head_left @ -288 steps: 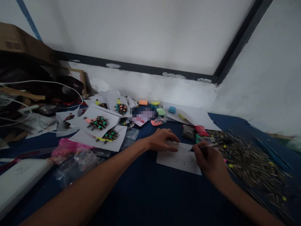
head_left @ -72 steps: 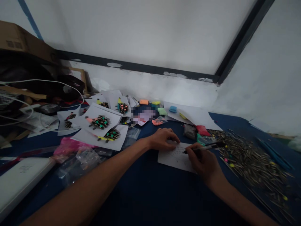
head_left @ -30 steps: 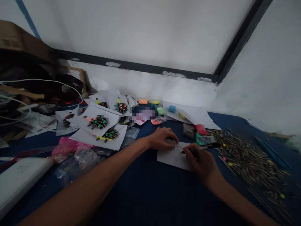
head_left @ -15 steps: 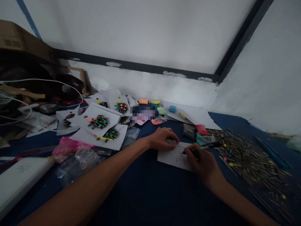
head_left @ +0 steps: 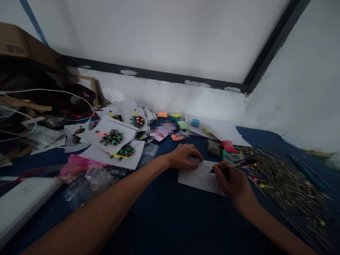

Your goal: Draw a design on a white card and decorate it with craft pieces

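On the blue tabletop (head_left: 164, 212), steadying a small white paper (head_left: 198, 181) under the left hand (head_left: 185, 156), with fingers loosely bent over its upper left corner and clasping nothing visible. Gripping a slim pen (head_left: 240, 163) in the right hand (head_left: 231, 180), pinched between thumb and fingers, with the heel of the palm just off the paper's right edge. Pointing the dark tip down and left at the paper, between both hands and just right of rows of small dark marks; cannot tell whether touching or slightly above. Leaning the pen's rear end back toward a pile of striped, seed-like pieces (head_left: 287, 187), spread to the right of the right hand and dotted with bright bits.

Can see, just beyond the paper, a grey packet (head_left: 214, 147), a red packet (head_left: 227, 146) and a green packet (head_left: 231, 156), close together. Farther back, near the wall, can make out an orange block (head_left: 162, 114), a pale green block (head_left: 183, 125) and, on a larger white sheet (head_left: 228, 134), a blue block (head_left: 195, 122). Well left of the paper, can find overlapping sheets (head_left: 124, 128) bearing spiky, hedgehog-like figures (head_left: 113, 137), with a pink plastic bag (head_left: 79, 164) nearer the left forearm.
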The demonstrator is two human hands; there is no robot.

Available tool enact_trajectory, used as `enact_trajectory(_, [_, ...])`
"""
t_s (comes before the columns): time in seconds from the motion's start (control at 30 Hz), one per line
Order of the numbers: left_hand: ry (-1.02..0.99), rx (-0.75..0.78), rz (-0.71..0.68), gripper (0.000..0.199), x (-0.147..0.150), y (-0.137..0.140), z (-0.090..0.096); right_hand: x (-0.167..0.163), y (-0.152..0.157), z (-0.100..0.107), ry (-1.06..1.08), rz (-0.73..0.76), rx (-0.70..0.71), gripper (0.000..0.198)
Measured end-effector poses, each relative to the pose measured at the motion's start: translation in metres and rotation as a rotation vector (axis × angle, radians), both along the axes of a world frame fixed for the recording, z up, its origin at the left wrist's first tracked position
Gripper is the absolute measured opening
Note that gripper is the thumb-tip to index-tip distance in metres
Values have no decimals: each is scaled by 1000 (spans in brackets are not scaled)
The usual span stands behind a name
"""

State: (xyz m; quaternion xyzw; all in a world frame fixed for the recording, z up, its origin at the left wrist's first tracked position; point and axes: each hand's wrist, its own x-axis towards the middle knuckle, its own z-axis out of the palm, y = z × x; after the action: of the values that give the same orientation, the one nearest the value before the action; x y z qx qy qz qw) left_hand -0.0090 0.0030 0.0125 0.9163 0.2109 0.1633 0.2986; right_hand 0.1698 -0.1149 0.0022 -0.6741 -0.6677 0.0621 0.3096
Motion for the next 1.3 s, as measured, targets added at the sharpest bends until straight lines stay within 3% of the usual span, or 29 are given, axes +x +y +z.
enact_trajectory(1.3, [-16, 0, -7, 27, -1, -1, 0, -3, 0, 0, 2, 52, -14, 28])
